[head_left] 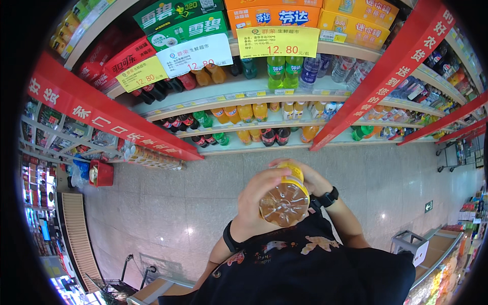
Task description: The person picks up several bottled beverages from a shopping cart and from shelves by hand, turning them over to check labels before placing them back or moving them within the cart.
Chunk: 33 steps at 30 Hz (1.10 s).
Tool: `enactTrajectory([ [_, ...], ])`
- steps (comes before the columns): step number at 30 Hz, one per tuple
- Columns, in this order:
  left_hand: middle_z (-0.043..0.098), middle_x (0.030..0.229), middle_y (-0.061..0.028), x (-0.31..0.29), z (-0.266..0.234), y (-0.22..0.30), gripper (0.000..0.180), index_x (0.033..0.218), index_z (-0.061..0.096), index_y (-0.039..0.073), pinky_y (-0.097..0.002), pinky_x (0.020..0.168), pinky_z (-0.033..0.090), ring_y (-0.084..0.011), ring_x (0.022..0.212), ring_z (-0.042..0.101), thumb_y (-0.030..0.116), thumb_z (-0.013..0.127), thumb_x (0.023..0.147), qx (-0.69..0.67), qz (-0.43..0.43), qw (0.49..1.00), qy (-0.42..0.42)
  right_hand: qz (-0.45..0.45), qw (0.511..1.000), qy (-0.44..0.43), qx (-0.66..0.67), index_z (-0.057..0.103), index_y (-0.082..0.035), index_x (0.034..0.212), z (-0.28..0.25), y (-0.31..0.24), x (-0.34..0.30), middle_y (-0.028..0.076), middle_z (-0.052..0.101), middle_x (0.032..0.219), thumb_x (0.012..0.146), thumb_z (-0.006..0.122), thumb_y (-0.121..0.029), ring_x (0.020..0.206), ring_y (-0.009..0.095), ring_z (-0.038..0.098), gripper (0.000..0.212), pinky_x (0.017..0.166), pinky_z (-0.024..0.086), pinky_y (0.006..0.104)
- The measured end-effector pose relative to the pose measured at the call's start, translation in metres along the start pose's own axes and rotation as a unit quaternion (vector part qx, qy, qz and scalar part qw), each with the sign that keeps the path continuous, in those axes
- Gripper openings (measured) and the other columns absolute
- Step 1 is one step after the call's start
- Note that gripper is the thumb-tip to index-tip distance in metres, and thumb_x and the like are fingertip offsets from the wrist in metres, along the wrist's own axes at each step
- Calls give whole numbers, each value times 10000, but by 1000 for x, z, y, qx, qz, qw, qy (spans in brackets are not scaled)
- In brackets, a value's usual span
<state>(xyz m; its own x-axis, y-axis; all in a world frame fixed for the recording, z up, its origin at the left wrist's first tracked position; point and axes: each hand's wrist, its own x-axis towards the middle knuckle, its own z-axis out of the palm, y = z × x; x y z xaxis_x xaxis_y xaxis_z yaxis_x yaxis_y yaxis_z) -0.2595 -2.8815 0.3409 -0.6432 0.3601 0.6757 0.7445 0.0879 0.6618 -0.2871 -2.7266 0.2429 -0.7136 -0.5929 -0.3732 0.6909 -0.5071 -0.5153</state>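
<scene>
A clear plastic drink bottle (285,206) with amber-brown liquid and a yellow label is held in front of my chest, its ribbed base turned up toward the view. My left hand (255,190) is closed around its left side. Reaching from the right, my right hand (311,179) is closed on the bottle's far part, by the yellow label. The cap end is hidden behind the bottle and my fingers. A dark band circles my left wrist, and a black watch (327,197) is on my right.
Ahead stands a drinks shelf (244,104) with rows of bottles, stacked cartons (274,16) and price signs (278,43). Red posts (378,76) divide it. A red basket (101,173) sits left, a cart (122,282) lower left, and a display case (439,254) lower right.
</scene>
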Motion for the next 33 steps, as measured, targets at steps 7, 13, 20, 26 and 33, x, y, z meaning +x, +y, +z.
enactTrajectory([
  [7, 444, 1093, -143, 13, -20, -24, 721, 1118, 359, 46, -316, 831, 375, -249, 992, 464, 154, 748, 520, -35, -203, 975, -88, -221, 930, 281, -82, 493, -52, 918, -27, -19, -24, -8, 505, 703, 825, 347, -164, 542, 25, 467, 206, 383, 340, 144],
  [13, 436, 1099, -114, -4, -28, -43, 715, 1156, 327, 58, -290, 814, 383, -208, 1012, 438, 119, 718, 561, -180, -356, 897, -192, -395, 841, 357, -94, 459, -34, 932, -20, -29, -50, 15, 493, 711, 783, 397, -70, 633, 70, 493, 166, 565, 403, 182],
  [20, 500, 1030, -100, -18, -48, -58, 670, 1179, 307, 13, -247, 800, 368, -133, 949, 464, 148, 662, 627, -218, -393, 820, -355, -486, 808, 273, -192, 339, -30, 1053, 16, -33, -53, 62, 497, 755, 742, 394, 2, 689, 116, 496, 318, 622, 408, 215],
  [26, 458, 1083, -119, -42, -42, -38, 741, 1224, 204, 3, -295, 830, 360, -188, 970, 475, 156, 628, 636, -441, -447, 688, -364, -522, 814, 124, -224, 268, -48, 1115, 60, -31, -28, 101, 472, 757, 704, 481, -179, 722, 134, 455, 481, 586, 390, 213],
  [33, 493, 938, -86, -62, -53, 9, 571, 1091, 300, 3, -267, 742, 404, -135, 856, 496, 106, 647, 649, -280, -452, 827, -183, -436, 881, 82, -162, 130, -79, 1236, 88, 12, -21, 158, 425, 1104, 739, 542, -64, 973, 202, 462, 646, 816, 378, 290],
])
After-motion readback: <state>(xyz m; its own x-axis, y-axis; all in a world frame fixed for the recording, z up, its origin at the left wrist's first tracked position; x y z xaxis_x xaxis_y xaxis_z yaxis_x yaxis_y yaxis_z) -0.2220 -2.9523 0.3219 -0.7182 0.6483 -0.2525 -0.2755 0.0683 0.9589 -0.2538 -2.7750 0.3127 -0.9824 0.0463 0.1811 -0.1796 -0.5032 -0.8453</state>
